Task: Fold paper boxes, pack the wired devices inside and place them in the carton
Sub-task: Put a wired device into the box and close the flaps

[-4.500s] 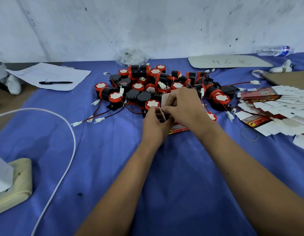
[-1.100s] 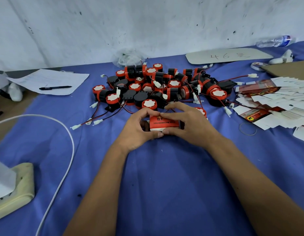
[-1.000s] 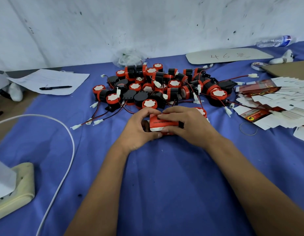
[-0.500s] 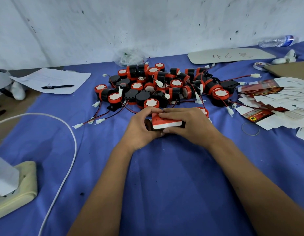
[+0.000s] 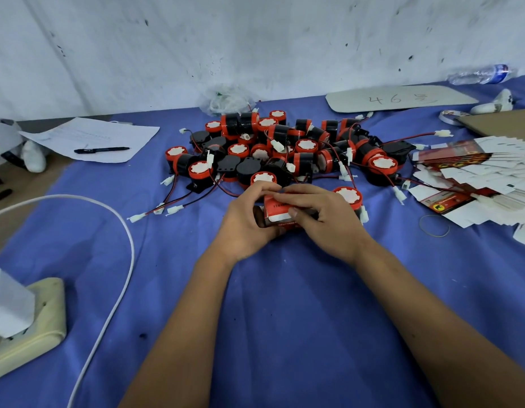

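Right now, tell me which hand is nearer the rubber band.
Right. The right hand grips the red box just left of the rubber band; the left hand holds the box's far side.

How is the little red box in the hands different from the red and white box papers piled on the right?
The red box is folded up into a box shape; the flat box papers are still unfolded sheets. The red box is gripped by the left hand and right hand; the flat box papers lie untouched on the blue cloth, fanned in an overlapping heap. There is one red box but many flat box papers. Both show red and white printing.
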`<state>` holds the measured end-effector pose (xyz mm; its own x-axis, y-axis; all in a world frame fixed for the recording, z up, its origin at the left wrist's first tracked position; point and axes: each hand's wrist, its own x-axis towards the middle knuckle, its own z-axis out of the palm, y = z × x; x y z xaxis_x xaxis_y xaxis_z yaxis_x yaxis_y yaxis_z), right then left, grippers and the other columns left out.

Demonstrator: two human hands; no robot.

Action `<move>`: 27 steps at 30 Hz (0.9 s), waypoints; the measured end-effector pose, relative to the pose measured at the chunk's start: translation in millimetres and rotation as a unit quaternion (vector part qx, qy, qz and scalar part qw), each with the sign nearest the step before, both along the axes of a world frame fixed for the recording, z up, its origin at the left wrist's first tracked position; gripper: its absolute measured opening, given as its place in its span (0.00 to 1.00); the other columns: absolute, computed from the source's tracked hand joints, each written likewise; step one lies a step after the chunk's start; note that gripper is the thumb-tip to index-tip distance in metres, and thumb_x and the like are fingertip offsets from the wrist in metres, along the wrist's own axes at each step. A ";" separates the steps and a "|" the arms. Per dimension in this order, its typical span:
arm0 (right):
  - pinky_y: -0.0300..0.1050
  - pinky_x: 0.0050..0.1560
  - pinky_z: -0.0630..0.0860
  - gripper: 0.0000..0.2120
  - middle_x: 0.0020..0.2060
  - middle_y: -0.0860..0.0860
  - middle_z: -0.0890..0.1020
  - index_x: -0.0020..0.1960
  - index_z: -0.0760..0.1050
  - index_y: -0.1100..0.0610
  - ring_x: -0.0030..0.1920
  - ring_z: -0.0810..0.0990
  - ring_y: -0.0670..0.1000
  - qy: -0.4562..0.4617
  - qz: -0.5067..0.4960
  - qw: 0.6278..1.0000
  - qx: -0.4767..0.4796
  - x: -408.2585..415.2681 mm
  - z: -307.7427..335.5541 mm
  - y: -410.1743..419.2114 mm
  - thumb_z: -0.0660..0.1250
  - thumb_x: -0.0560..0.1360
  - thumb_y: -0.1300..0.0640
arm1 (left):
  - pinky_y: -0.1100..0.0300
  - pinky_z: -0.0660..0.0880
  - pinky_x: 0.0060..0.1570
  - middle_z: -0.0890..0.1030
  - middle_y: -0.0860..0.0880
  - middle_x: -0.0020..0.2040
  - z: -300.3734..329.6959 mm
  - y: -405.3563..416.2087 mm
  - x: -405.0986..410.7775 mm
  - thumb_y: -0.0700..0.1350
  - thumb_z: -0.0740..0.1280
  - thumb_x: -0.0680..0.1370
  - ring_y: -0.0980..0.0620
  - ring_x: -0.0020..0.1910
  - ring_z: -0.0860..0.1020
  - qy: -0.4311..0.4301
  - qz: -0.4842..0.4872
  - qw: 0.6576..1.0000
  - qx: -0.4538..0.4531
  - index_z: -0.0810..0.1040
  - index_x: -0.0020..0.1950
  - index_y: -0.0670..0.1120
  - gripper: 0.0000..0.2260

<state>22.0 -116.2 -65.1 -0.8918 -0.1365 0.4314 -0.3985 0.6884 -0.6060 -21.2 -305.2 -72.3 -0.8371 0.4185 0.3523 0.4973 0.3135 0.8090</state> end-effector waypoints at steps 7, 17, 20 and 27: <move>0.42 0.64 0.76 0.14 0.61 0.44 0.83 0.64 0.82 0.48 0.63 0.79 0.41 0.031 -0.015 0.998 -0.049 2.4 2.1 1.0 0.70 0.79 0.54 | 0.56 0.81 0.57 0.81 0.53 0.60 -0.2 0.3 -0.8 0.36 0.82 0.68 0.56 0.59 0.80 0.008 -0.010 1.000 0.003 0.76 0.67 0.46 0.30; 0.47 0.51 0.82 0.08 0.55 0.48 0.84 0.52 0.86 0.56 0.52 0.84 0.46 0.020 -0.010 0.990 -0.137 1.2 -3.5 3.8 0.76 0.73 0.63 | 0.53 0.81 0.47 0.81 0.50 0.63 1.8 -2.8 -1.6 0.36 0.79 0.71 0.51 0.52 0.82 -0.011 -0.005 0.997 0.072 0.84 0.53 0.44 0.12; 0.43 0.33 0.81 0.09 0.59 0.45 0.82 0.55 0.86 0.55 0.30 0.83 0.51 -0.023 0.019 0.989 -0.148 0.2 -4.1 9.5 0.73 0.77 0.64 | 0.50 0.81 0.52 0.84 0.47 0.59 -0.6 -5.2 -4.9 0.34 0.79 0.71 0.50 0.51 0.83 -0.015 0.015 0.995 0.099 0.86 0.45 0.40 0.06; 0.49 0.36 0.83 0.08 0.59 0.51 0.83 0.53 0.84 0.62 0.30 0.84 0.55 -0.015 0.010 0.981 -0.192 4.9 -4.6 14.0 0.72 0.76 0.68 | 0.47 0.79 0.61 0.85 0.50 0.56 -4.0 -6.0 -4.9 0.34 0.79 0.71 0.51 0.62 0.80 0.033 0.037 0.997 0.063 0.86 0.44 0.42 0.06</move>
<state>27.0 -102.2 -69.7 -0.9034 0.0139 0.4286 -0.3878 0.4001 -0.8304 -26.1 -311.2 -76.3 -0.8371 0.3060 0.4535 0.5303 0.2497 0.8102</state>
